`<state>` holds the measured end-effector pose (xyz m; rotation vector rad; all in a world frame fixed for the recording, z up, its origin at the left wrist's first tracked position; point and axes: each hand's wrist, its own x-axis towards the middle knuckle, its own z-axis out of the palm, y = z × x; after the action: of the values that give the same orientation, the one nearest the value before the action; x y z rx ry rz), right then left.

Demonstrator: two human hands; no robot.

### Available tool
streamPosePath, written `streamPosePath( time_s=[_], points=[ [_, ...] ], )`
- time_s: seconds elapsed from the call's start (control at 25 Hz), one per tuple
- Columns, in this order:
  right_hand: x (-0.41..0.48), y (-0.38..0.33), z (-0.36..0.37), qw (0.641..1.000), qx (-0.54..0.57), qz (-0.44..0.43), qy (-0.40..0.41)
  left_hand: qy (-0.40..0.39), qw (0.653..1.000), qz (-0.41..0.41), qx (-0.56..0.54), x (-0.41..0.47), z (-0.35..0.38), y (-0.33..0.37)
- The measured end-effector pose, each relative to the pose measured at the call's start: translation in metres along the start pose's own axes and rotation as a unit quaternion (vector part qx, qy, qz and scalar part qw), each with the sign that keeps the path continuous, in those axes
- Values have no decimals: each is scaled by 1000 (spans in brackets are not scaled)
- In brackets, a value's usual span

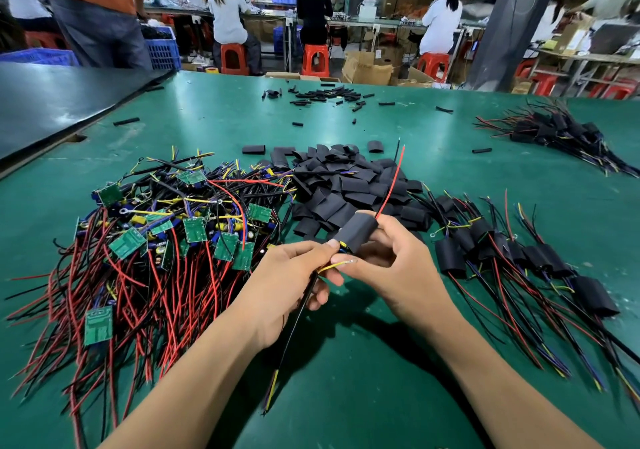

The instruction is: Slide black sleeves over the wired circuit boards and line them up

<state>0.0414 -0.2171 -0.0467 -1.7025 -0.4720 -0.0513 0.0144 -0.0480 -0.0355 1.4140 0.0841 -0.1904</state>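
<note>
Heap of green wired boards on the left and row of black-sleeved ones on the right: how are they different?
The heap of bare green circuit boards shows its boards uncovered; the row of black-sleeved boards hides each in a sleeve. The heap is tangled, wires crossing; the row lies side by side, wires trailing roughly one way. Both have red, black and yellow wires.

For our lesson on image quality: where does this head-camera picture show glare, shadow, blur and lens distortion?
Head view: pale glare streaks the far half of the green table; head view: the forearms throw dark shadows on it; head view: the black sleeve in the right hand is sharp, the workers behind soft; head view: the pillar leans, wide-angle distortion.
</note>
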Motion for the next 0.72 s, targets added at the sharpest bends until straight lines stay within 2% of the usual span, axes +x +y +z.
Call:
streamPosePath(
  time_s=[0.28,0.44,0.56,0.64,0.72],
  points=[
    [0,1,-3,996,-71,-38,31,-17,998,-40,-36,3,-1,-2],
    [1,0,-4,997,-74,-37,-6,-25,993,-10,-113,5,-4,-1],
    [0,-1,-2,995,-84,-46,-27,-59,984,-30,-163,5,-7,0],
    [0,-3,-1,993,-104,-53,-28,-62,986,-32,-153,6,-7,0],
    [-1,-3,-1,994,-95,-54,-29,-33,990,-24,-137,7,-5,-2]
  ],
)
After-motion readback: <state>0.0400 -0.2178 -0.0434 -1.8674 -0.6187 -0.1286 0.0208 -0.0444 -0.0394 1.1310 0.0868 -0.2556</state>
